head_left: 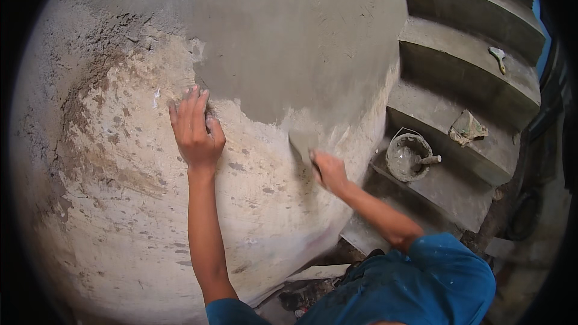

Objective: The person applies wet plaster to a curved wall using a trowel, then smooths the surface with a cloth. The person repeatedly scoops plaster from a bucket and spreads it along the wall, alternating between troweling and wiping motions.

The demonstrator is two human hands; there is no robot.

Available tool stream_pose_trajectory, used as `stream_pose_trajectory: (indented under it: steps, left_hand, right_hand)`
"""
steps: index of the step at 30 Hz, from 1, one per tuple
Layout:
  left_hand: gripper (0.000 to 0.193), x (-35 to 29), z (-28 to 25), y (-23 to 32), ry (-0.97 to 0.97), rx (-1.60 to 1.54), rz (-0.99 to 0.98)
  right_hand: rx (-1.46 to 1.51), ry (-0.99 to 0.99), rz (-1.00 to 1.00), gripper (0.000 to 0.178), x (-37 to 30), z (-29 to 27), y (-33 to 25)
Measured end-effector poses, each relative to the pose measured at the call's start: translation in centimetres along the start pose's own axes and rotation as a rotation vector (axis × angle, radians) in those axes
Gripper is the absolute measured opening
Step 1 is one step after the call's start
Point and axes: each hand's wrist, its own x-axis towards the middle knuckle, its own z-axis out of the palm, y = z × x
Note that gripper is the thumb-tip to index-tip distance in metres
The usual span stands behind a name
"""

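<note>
My left hand (197, 135) lies against the wall with its fingers stretched out, below the edge of the grey plaster. My right hand (331, 172) grips a putty knife (304, 142), its flat, grey-smeared blade held at the wall near the plaster's lower border. Smooth grey plaster (289, 42) covers the upper middle of the wall. Below it shows a bare, pale, pitted wall surface (253, 204) with dark spots. The knife's handle is mostly hidden in my fingers.
Concrete steps (469, 39) climb on the right. On them stand a mortar-smeared bucket (395, 159) with a tool's handle (430, 160) sticking out, a crumpled bag or cloth (466, 127) and a paintbrush (498, 58). A pale board (319, 272) lies low beside my body.
</note>
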Motion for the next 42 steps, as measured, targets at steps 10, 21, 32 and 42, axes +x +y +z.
stream_pose_trajectory:
  steps: [10, 21, 32, 42]
  left_hand:
    - [0.055, -1.0, 0.2, -0.4, -0.013, 0.036, 0.010]
    - [0.048, -1.6, 0.5, -1.2, -0.100, 0.072, 0.073]
    - [0.041, -1.2, -0.2, -1.2, -0.136, 0.100, 0.120]
    - [0.039, -1.2, -0.4, -0.3, -0.104, 0.019, 0.086]
  right_hand:
    - [-0.049, 0.066, 0.120, 0.024, -1.1, 0.5, 1.0]
    - [-0.449, 0.105, 1.179, 0.028, -21.3, -9.3, 16.0]
    - [-0.721, 0.609, 1.375, 0.061, -20.2, -25.5, 31.9]
    - [-1.049, 0.302, 1.472, 0.096, -18.7, -40.8, 45.8]
